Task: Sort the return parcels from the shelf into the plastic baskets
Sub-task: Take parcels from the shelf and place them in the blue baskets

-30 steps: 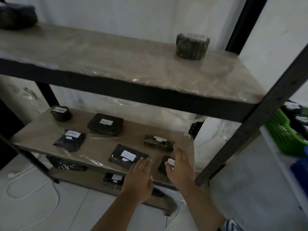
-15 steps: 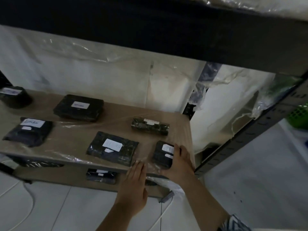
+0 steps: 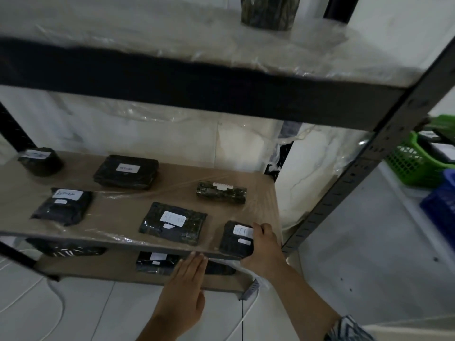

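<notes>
Several black wrapped parcels with white labels lie on the middle shelf [image 3: 118, 217]. My right hand [image 3: 264, 249] grips a small black parcel [image 3: 234, 239] at the shelf's front right corner, fingers over its label and thumb under its near edge. My left hand [image 3: 184, 294] hovers flat, fingers straight, just in front of the shelf's front edge and holds nothing. A flat parcel [image 3: 172, 223] marked with a label lies just left of the gripped one. A green basket [image 3: 416, 158] and a blue basket [image 3: 440, 207] stand at the far right.
A dark metal upright [image 3: 344, 183] runs diagonally between the shelf and the baskets. The top shelf [image 3: 197, 77] carries a dark roll [image 3: 268, 11]. More parcels lie on the bottom shelf [image 3: 152, 263]. White cables [image 3: 56, 313] trail over the tiled floor.
My right hand has gone from resting on the small corner parcel to closing round it. My left hand stayed flat by the shelf edge. The camera dipped under the top shelf, then rose.
</notes>
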